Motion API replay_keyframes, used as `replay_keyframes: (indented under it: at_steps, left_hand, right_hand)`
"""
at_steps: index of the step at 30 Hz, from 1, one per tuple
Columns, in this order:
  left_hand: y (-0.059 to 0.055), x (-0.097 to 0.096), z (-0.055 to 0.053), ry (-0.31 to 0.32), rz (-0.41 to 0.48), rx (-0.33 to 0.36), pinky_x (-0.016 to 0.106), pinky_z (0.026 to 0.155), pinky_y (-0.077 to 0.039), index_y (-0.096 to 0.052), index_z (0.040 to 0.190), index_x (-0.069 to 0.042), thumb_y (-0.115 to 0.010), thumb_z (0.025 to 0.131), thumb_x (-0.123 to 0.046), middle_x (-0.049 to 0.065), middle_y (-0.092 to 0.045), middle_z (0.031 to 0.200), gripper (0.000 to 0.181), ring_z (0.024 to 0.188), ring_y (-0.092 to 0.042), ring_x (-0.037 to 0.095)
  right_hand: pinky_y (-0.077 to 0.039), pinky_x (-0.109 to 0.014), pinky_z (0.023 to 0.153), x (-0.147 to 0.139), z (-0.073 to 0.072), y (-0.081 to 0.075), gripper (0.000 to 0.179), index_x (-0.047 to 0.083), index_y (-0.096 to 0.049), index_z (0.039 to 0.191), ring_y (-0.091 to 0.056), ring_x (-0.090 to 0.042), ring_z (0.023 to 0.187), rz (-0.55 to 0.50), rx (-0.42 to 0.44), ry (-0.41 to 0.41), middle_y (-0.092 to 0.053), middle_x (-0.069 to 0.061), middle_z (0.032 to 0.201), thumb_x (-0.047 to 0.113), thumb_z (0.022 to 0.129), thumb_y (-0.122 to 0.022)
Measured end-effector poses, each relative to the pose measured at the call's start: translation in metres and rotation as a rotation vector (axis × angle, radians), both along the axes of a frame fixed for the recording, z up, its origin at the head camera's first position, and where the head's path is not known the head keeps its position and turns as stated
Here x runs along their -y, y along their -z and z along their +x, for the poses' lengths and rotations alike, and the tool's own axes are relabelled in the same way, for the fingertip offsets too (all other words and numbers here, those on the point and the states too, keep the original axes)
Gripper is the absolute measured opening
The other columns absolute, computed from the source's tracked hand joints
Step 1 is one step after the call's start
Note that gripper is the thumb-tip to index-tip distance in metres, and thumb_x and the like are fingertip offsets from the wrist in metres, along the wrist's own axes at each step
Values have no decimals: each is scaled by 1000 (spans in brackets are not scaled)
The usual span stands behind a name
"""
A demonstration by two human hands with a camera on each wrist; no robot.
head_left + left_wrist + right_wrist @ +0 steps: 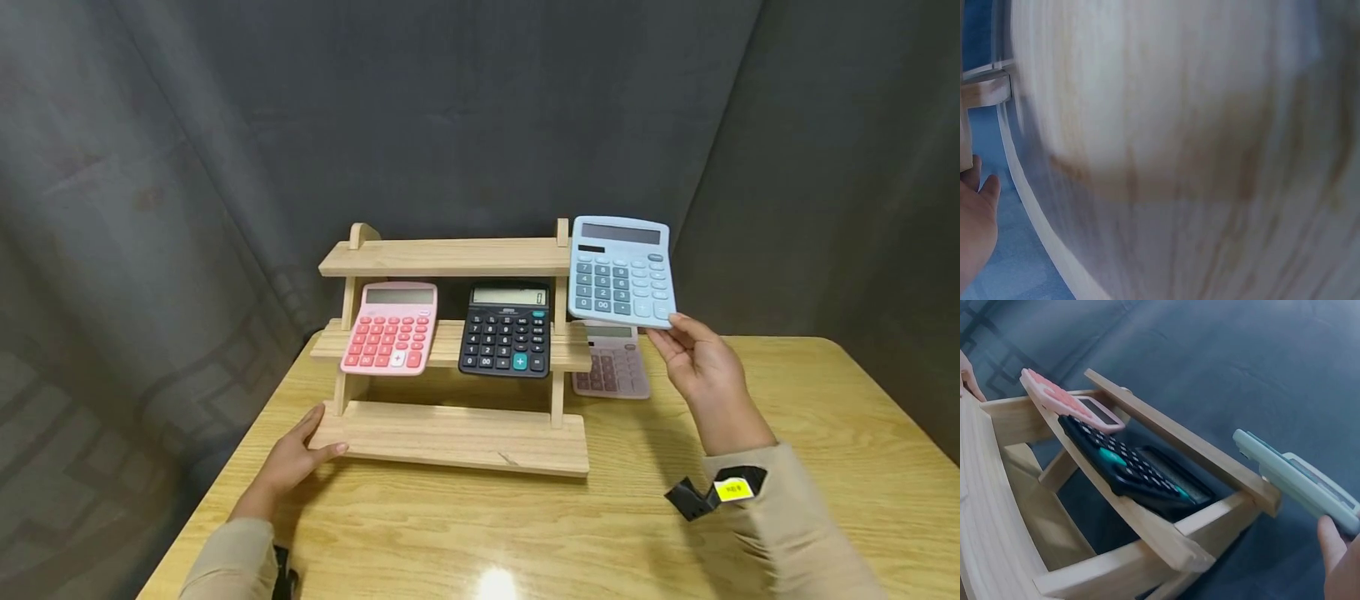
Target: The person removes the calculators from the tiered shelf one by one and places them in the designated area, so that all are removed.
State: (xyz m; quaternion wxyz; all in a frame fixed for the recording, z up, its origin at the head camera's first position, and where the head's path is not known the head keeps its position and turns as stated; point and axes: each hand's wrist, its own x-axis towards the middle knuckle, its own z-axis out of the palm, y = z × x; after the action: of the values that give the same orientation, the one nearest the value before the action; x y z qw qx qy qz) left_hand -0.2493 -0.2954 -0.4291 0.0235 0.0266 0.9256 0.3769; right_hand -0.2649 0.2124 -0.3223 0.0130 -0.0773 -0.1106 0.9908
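My right hand (705, 371) holds a light blue calculator (622, 271) by its lower right corner, in the air beside the right end of the top board. At the lower left, my left hand (288, 458) grips the left end of the bottom board of a three-tier wooden display shelf (450, 437). A pink calculator (390, 329) leans on the middle tier at the left. To its right on that tier is a black calculator (505, 329), its screen showing 0. From the right wrist view, the blue calculator (1297, 478) appears edge-on, apart from the shelf.
A pale pink calculator (615, 371) lies on the wooden table (450, 533), behind the shelf's right end and partly hidden by it and the blue calculator. A dark grey curtain (465, 108) hangs behind the table.
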Motion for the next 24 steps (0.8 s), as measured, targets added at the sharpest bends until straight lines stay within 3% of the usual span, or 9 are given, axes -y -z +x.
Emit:
replay_keyframes:
  at_steps: [12, 19, 24]
  left_hand:
    - [0, 1, -1, -12, -28, 15, 52, 98, -12, -10, 137, 0, -64, 73, -43, 21, -8, 140, 94, 126, -6, 38]
    - [0, 0, -1, -4, -30, 7, 53, 98, -12, -10, 137, 1, -64, 73, -43, 22, -9, 140, 94, 126, -6, 39]
    - [0, 1, -2, -6, -43, -1, 53, 97, -12, -11, 137, 1, -64, 73, -42, 23, -10, 140, 94, 125, -7, 39]
  right_hand:
    - [-35, -36, 90, -22, 10, 13, 24, -9, -54, 100, -53, -29, 99, -54, -46, 24, -57, -19, 101, -18, 80, -46]
    - [-35, -39, 89, -48, 2, 36, 28, -9, -54, 105, -50, -29, 103, -68, -74, 45, -55, -18, 108, -19, 80, -44]
    - [-35, -41, 88, -53, 9, 39, 30, -7, -54, 106, -50, -29, 104, -79, -71, 54, -54, -17, 110, -18, 80, -45]
